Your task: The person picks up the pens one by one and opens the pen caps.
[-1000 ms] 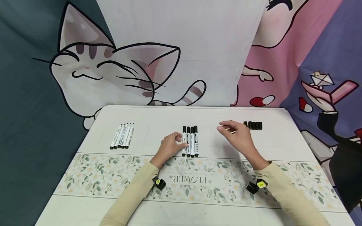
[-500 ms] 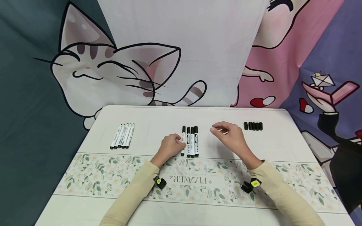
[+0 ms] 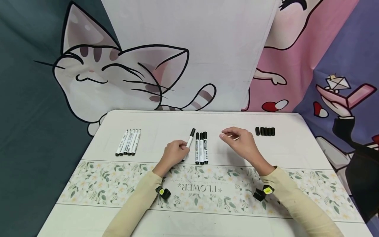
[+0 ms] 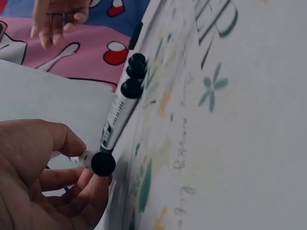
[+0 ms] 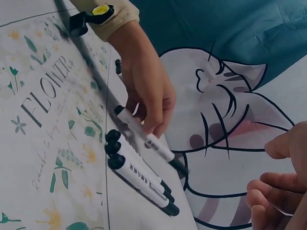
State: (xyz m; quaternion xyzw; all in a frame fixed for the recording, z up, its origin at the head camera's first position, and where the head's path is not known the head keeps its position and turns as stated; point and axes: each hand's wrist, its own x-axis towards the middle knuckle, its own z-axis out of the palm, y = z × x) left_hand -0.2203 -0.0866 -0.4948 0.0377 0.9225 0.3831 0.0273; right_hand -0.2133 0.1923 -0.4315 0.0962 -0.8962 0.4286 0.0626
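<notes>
My left hand (image 3: 174, 152) pinches a white marker (image 3: 190, 140) with a black cap between thumb and fingers. The marker tilts, its cap end pointing away and to the right. In the left wrist view its black end (image 4: 103, 164) faces the camera. Just right of it, three capped markers (image 3: 201, 149) lie side by side on the table. My right hand (image 3: 241, 140) hovers to the right of these, fingers loosely bent, holding nothing. In the right wrist view its fingers (image 5: 273, 191) show at the lower right, apart from the markers.
Several uncapped markers (image 3: 128, 143) lie in a row at the left of the white table (image 3: 165, 125). Several black caps (image 3: 265, 131) stand in a row at the back right. A floral strip (image 3: 118, 184) crosses the table nearer the person. Printed cloth (image 3: 231, 49) hangs behind.
My left hand has taken hold of the leftmost capped marker and drawn it left, away from the other three, tilting it. My right hand has shifted left, away from the black caps.
</notes>
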